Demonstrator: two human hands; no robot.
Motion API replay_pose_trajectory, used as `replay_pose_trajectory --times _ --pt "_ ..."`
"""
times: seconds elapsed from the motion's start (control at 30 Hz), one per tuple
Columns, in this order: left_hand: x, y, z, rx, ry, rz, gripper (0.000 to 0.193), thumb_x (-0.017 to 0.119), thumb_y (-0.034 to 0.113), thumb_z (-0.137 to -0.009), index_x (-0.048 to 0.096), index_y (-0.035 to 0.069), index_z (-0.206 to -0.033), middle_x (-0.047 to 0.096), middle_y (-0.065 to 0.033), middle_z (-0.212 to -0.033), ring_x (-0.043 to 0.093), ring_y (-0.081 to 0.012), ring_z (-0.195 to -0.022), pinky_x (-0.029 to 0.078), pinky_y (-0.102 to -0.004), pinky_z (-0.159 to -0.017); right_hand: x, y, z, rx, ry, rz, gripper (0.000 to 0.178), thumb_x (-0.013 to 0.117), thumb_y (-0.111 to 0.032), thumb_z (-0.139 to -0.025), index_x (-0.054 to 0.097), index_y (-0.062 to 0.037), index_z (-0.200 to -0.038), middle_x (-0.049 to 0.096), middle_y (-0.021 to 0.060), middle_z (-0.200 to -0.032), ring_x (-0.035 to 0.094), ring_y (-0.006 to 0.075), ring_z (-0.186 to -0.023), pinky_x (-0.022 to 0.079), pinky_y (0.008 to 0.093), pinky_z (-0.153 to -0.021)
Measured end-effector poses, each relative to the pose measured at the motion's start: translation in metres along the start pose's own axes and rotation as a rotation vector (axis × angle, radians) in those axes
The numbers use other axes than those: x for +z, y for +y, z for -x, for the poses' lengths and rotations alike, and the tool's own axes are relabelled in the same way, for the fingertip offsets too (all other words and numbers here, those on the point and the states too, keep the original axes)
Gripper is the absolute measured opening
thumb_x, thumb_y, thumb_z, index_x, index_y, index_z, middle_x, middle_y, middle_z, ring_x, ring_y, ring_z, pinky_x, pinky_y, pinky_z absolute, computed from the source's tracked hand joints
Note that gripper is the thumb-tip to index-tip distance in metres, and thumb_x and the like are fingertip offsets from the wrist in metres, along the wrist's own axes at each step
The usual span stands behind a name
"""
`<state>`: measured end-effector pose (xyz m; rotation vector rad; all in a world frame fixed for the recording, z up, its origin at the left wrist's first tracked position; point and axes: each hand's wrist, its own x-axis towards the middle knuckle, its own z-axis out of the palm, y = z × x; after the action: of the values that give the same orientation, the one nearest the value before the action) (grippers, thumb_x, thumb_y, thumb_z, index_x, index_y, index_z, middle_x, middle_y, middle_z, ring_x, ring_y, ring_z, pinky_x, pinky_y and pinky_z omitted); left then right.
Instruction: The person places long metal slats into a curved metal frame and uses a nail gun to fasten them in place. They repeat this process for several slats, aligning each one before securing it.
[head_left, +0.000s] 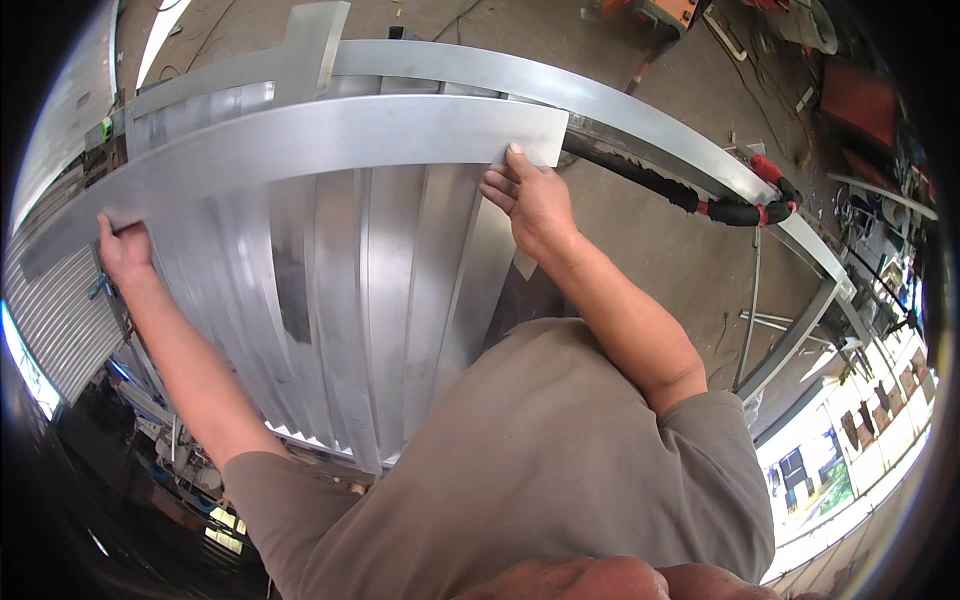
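I see my left hand [122,252] closed around one end of a long flat metal strip [300,140], thumb on top, fingers curled under the edge. My right hand [532,200] grips the other end of the same strip, thumb pressed on its upper face near the squared corner, the other fingers tucked beneath. The strip spans from hand to hand and lies across a stack of ribbed metal panels [340,300], which sits below and between both hands. Whether the strip rests on the panels or is just lifted off them, I cannot tell. Beyond the right hand, a grey metal frame [640,110] curves away, and a black hose with red fittings [700,200] lies along it, just past that hand's fingertips. Farther out beyond the frame is the concrete floor [660,250]. Another flat metal piece [312,40] crosses the frame beyond the strip.
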<state>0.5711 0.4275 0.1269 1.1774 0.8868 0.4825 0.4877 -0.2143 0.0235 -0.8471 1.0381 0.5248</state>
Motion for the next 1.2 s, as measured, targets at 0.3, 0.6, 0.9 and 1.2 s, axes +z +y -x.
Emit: replay_pose_trajectory --times 0.3,0.6,0.9,1.2 --pt "0.05 0.017 -0.101 -0.062 -0.076 -0.01 0.039 0.053 0.024 -0.11 0.054 -0.001 -0.139 0.059 -0.0175 -0.143 0.053 -0.0364 -0.135 0.04 -0.0566 -0.118 0.021 -0.005 0.003 0.048 0.061 -0.12 0.037 0.059 -0.027 -0.108 0.05 0.0061 -0.121 0.059 0.0153 -0.112 0.065 0.0244 -0.1 0.063 0.039 -0.091" --pt "-0.039 -0.005 0.01 -0.027 0.12 0.038 0.04 0.057 0.029 -0.108 0.057 0.002 -0.138 0.063 -0.0142 -0.14 0.058 -0.0309 -0.127 0.043 -0.0486 -0.115 -0.004 -0.004 0.004 0.013 0.013 0.053 0.044 0.063 -0.029 -0.105 0.05 0.0086 -0.124 0.06 0.0166 -0.112 0.067 0.0248 -0.097 0.064 0.0388 -0.088" --pt "-0.189 -0.116 0.354 -0.095 0.381 0.159 0.051 0.052 0.039 -0.109 0.055 -0.002 -0.139 0.062 -0.017 -0.14 0.057 -0.0318 -0.131 0.04 -0.0488 -0.118 -0.073 -0.029 -0.013 0.025 -0.137 0.458 0.033 0.07 -0.031 -0.101 0.058 -0.0029 -0.114 0.065 0.0059 -0.093 0.066 0.0154 -0.077 0.062 0.0312 -0.072" --pt "-0.215 -0.171 0.464 -0.186 0.55 0.331 0.054 0.059 0.035 -0.106 0.051 -0.002 -0.144 0.057 -0.0169 -0.146 0.053 -0.0317 -0.135 0.039 -0.0483 -0.118 -0.093 -0.048 -0.021 0.016 -0.191 0.604 0.035 0.071 -0.031 -0.101 0.06 -0.0009 -0.115 0.066 0.0067 -0.094 0.066 0.0148 -0.077 0.061 0.0298 -0.072"
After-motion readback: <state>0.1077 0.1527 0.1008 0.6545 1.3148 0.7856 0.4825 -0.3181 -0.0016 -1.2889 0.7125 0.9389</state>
